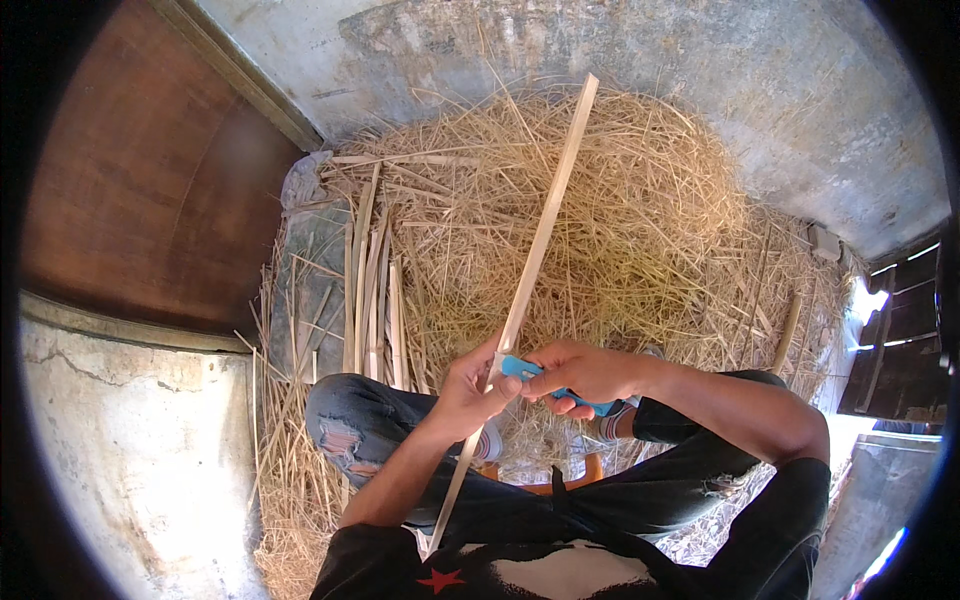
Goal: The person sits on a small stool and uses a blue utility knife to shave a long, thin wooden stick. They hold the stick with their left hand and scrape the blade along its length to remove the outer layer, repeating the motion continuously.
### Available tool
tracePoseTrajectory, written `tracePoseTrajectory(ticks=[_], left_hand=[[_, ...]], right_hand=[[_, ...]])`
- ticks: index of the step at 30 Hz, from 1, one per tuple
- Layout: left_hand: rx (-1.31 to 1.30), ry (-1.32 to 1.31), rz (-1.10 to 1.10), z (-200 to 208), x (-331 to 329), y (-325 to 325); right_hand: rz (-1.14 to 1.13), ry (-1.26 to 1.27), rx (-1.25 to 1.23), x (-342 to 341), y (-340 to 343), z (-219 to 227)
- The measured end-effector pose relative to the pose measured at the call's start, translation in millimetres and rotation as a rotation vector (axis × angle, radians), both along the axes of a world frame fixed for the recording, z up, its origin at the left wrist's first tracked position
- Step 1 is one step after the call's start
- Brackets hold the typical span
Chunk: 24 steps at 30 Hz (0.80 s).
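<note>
A long pale wooden strip, perhaps split bamboo, slants from near my lap up toward the far wall. My left hand is closed around its lower part, with the lower end running down toward my shirt. In my right hand is a blue-handled cutter, gripped with the thumb along the handle. Its front end lies against the strip, right beside my left fingers. The blade itself is too small to make out clearly.
Loose straw is heaped against the grey wall. Several split strips lie left of my knees, by a brown panel. Beneath me shows part of an orange stool. Slatted dark boards stand at the right.
</note>
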<state>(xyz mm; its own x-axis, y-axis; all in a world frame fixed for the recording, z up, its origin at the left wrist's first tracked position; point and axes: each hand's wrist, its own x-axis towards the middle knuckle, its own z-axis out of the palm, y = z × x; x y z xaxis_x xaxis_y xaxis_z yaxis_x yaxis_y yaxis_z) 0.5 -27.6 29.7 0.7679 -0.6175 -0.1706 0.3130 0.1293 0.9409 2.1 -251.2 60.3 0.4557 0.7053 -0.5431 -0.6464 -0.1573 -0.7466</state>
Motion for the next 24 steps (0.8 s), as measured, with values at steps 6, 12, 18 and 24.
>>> tracePoseTrajectory(ticks=[6,12,18,24], left_hand=[[-0.012,0.15,-0.008,-11,0,7],[0.043,0.168,-0.012,-11,0,6],[-0.038,0.027,-0.041,0,-2,-3],[0.019,0.177,-0.073,-19,0,11]], right_hand=[[-0.112,-0.048,0.007,-5,6,7],[-0.113,-0.092,-0.035,-5,7,13],[0.071,-0.009,0.023,0,-3,15],[-0.063,-0.094,-0.093,-7,5,16]])
